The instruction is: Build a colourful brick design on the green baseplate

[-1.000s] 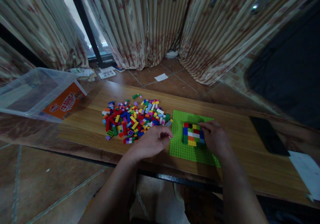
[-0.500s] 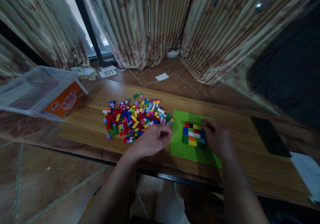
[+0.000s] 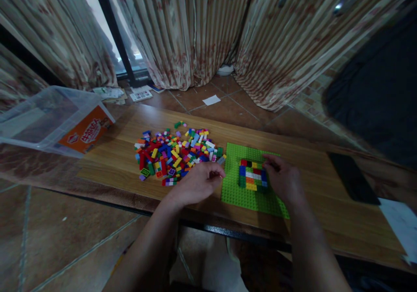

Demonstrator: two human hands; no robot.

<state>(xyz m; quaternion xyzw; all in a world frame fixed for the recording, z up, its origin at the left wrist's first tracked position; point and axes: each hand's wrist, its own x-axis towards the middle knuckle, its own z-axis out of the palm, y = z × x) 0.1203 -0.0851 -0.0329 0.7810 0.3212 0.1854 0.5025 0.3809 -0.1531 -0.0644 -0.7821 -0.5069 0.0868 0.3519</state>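
Note:
A green baseplate lies on the wooden table, carrying a low block of coloured toy bricks in red, blue, white, orange and yellow. My right hand is at the upper right corner of that block. Its thumb and fingers are pinched there, and whatever lies between them is hidden. My left hand hovers by the baseplate's left edge, fingertips pinched together; something tiny may be between them, too small to name. Beside and behind it spreads a heap of loose toy bricks.
A clear plastic box with an orange label stands at the table's left end. To the right lie a dark flat phone-like slab and a white paper. Curtains hang beyond the table.

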